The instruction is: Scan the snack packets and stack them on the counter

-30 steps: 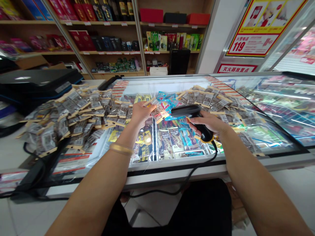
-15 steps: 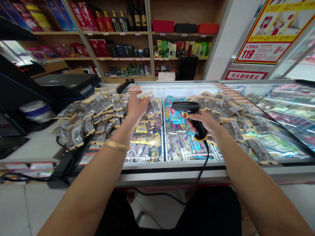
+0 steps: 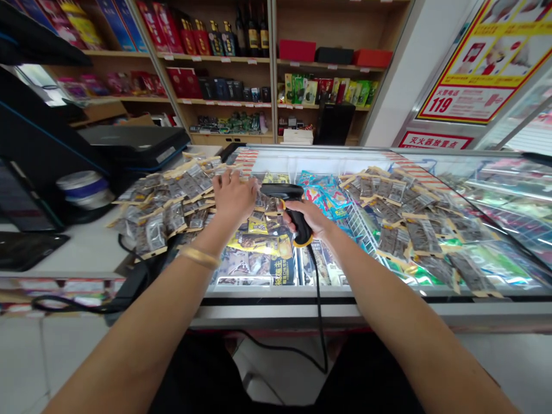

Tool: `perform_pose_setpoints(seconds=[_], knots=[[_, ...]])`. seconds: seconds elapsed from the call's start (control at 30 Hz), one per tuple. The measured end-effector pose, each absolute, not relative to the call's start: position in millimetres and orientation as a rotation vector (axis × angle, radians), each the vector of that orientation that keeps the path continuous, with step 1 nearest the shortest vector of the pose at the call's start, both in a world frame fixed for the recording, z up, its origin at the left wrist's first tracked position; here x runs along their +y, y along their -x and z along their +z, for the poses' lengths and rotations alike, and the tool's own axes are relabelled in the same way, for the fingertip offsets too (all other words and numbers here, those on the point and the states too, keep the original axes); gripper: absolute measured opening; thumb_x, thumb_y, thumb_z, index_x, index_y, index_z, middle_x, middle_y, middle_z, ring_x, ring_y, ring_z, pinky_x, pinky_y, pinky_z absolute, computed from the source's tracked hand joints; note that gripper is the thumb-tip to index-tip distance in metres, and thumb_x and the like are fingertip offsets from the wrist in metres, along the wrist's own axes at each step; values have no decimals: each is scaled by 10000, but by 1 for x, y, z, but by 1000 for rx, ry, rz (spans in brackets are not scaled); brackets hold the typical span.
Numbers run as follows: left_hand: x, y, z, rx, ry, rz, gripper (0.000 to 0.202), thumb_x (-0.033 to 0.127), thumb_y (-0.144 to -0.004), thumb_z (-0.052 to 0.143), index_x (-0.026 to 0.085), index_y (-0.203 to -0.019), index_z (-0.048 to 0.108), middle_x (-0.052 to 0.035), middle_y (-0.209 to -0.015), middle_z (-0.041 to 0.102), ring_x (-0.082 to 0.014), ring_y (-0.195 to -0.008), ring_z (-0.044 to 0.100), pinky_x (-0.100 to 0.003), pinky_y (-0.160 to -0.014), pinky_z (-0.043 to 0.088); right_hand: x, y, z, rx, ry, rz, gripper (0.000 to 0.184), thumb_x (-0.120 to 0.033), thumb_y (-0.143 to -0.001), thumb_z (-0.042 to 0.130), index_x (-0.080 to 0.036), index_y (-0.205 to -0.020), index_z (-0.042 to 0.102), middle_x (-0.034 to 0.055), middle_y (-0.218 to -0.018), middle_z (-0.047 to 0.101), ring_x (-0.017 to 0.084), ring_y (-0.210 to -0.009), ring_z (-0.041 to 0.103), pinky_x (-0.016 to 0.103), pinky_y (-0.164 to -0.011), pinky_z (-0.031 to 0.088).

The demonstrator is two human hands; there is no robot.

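Observation:
My right hand (image 3: 308, 218) is wrapped around the handle of a black and yellow barcode scanner (image 3: 297, 221), whose cable hangs down in front of the freezer. The scanner's head points left, close to my left hand (image 3: 235, 198). Palm down, that hand has bent fingers over the right edge of a heap of small clear snack packets (image 3: 185, 184). Beside its thumb a small snack packet (image 3: 264, 202) shows, partly behind the scanner; the hand appears to grip it, with the fingertips hidden. A second heap of similar packets (image 3: 394, 195) lies on the glass at the right.
Beneath the glass of the chest freezer (image 3: 276, 310) are wrapped ice creams (image 3: 259, 261) and a white wire basket (image 3: 362, 221). Left stand a dark machine (image 3: 133, 144) and a white and blue roll (image 3: 84, 192). Shelves (image 3: 215, 57) with bottles and boxes line the back.
My right hand has brought the scanner left, close to my left hand. The left hand has turned its fingers toward the left heap. The whole view has shifted slightly.

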State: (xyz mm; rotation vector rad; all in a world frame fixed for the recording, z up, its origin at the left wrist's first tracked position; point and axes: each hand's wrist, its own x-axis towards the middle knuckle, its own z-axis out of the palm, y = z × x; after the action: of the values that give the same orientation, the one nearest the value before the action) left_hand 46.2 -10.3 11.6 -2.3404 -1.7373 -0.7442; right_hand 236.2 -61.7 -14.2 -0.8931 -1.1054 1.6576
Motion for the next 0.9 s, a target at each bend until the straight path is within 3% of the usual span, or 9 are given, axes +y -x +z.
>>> perform_pose_setpoints(seconds=[0.37, 0.47, 0.6, 0.77, 0.9], knots=[[-12, -61, 33, -1697, 2381, -946, 379, 347, -973, 464, 208, -1157, 764, -166, -1489, 571, -447, -1508, 304, -648, -1230, 116, -71, -287, 3, -1026, 882, 1537, 372, -468, -701, 782, -215, -882, 578, -46, -573, 566, 115, -427, 481, 245, -411, 395], [-16, -89, 39, -1673, 2414, -896, 423, 338, -978, 445, 182, -1222, 753, -213, -1507, 543, -452, -1507, 317, -644, -1222, 160, -86, -330, 13, -1016, 883, 1402, 377, -471, -713, 775, -212, -911, 586, -52, -586, 554, 107, -439, 477, 236, -418, 392], [-17, -149, 38, -1663, 2611, -944, 415, 343, -968, 498, 206, -1287, 727, -191, -1454, 594, -420, -1446, 425, -597, -1206, 267, -112, -397, 23, -964, 905, 1269, 390, -466, -696, 795, -214, -911, 590, -60, -597, 541, 94, -447, 462, 227, -428, 397], [-19, -244, 30, -1630, 2939, -1051, 340, 353, -924, 614, 216, -1207, 740, -138, -1294, 701, -333, -1280, 604, -439, -1141, 418, -142, -460, 17, -899, 926, 1099, 356, -463, -719, 784, -228, -907, 593, -55, -609, 539, 106, -460, 473, 244, -434, 423], [-28, -312, 25, -1626, 3079, -1033, 345, 352, -933, 628, 137, -1183, 731, -174, -1242, 726, -328, -1211, 658, -399, -1085, 463, -154, -482, 2, -844, 925, 1039, 370, -481, -714, 799, -232, -896, 595, -55, -601, 539, 101, -451, 475, 237, -424, 430]])
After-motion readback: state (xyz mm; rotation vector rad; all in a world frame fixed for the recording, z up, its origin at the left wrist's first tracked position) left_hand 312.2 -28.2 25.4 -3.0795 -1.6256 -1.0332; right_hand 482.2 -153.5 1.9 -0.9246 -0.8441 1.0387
